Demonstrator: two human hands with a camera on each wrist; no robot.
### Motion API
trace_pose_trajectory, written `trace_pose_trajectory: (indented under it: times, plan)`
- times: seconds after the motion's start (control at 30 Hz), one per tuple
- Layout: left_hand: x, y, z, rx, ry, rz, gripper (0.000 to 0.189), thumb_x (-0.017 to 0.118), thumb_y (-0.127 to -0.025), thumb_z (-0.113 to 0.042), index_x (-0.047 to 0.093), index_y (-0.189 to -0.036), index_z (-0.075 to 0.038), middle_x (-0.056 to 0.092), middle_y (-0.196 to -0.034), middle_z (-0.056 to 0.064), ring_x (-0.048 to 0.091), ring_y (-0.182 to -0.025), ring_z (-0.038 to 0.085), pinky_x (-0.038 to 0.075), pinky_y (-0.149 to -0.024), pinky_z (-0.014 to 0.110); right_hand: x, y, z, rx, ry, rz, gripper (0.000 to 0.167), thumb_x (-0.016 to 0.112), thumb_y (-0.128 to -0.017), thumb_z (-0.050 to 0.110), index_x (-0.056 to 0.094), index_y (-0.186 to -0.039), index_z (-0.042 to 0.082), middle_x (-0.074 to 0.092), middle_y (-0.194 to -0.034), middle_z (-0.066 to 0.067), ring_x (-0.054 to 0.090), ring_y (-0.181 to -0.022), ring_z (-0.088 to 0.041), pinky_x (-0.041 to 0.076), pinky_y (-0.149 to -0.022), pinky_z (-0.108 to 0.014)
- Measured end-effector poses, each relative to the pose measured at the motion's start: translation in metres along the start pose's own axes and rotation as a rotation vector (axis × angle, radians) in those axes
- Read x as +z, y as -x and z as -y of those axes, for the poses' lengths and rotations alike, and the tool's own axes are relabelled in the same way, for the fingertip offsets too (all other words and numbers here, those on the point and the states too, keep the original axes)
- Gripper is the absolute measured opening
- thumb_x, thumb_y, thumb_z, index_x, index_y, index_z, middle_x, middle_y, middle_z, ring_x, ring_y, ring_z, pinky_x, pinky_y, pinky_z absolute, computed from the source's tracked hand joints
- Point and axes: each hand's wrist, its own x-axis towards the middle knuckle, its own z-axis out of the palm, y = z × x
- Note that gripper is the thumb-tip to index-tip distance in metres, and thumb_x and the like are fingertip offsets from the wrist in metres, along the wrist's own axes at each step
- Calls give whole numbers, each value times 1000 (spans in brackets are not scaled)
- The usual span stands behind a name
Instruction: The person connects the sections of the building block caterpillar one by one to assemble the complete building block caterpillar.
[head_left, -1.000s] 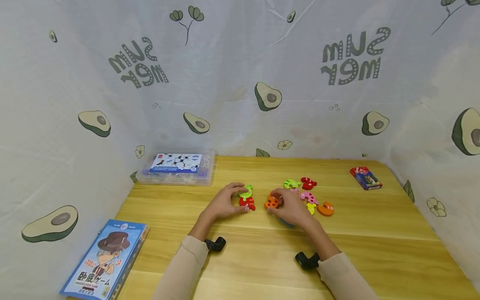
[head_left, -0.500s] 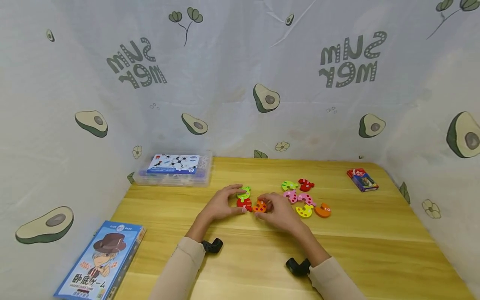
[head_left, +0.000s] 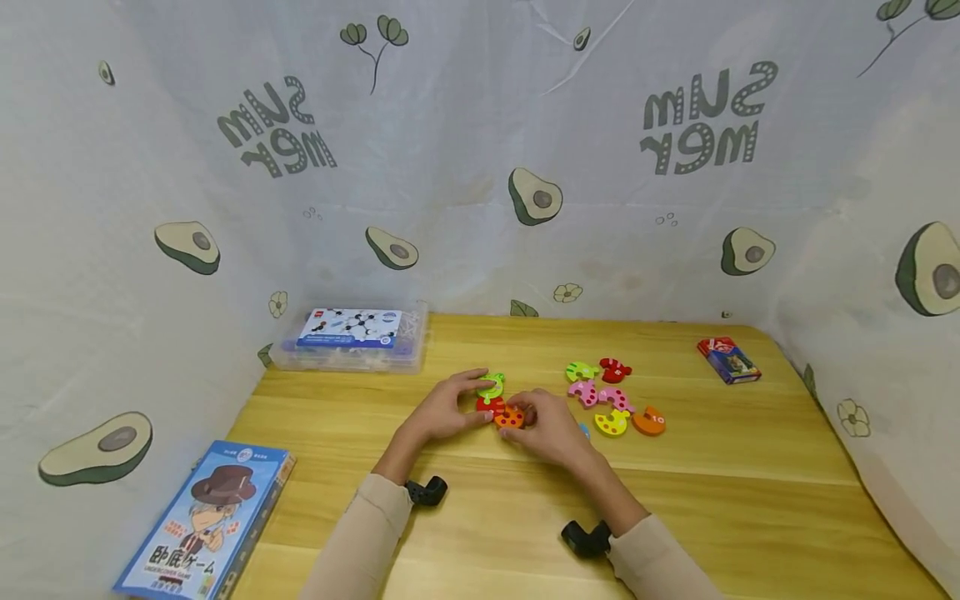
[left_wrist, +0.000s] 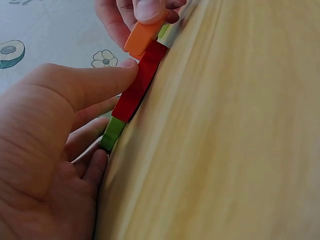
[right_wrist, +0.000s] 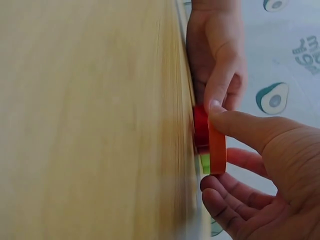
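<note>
In the head view my left hand (head_left: 442,410) spans a light green puzzle piece (head_left: 491,387) and a red puzzle piece (head_left: 486,406), which lie joined on the table. Its thumb presses the red piece's near edge, with fingers around the far side by the green one. My right hand (head_left: 553,427) pinches an orange, red-dotted puzzle piece (head_left: 509,418) between thumb and fingers, against the red piece's right end. The left wrist view shows this orange piece (left_wrist: 142,40) tilted and slightly raised over the red piece's (left_wrist: 141,82) end.
Right of my hands lie several loose pieces, among them a yellow one (head_left: 611,423), an orange one (head_left: 649,422) and a red one (head_left: 615,371). A blue piece (head_left: 584,430) is mostly hidden behind my right hand. A plastic case (head_left: 408,354), card box (head_left: 729,360) and game box (head_left: 213,517) stand farther out.
My right hand has carried the orange piece leftward from near the loose pieces to the red piece's end. My left hand has stayed about the green and red pieces.
</note>
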Motion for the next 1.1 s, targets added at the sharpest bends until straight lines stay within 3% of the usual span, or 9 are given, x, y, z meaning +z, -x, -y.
trace_pose_trajectory:
  times: [0.4,0.67,1.1]
  plan:
    - [-2,-2,-3,4,3,2,51,76,-94,-34,64,-142,-20,44,-162,-2,37,-153,28,31,-125,52,5,-4,4,63,30,-8,43,93,-76,27,77,-111,10,59,-82,-1,50,-71,-13,43,-64,-26]
    - [2,-2,-3,-27,8,-17,52,77,-92,-38,65,-140,-23,45,-161,-4,37,-152,28,29,-125,53,7,-4,2,76,22,17,45,94,-74,26,77,-112,9,60,-86,-2,51,-74,-13,43,-65,-27]
    - [2,0,-2,-19,6,-29,52,77,-92,-39,65,-140,-22,45,-161,-1,37,-152,31,31,-124,57,-5,2,-2,50,-41,111,43,87,-84,24,74,-122,8,65,-96,-2,56,-83,-13,48,-72,-26]
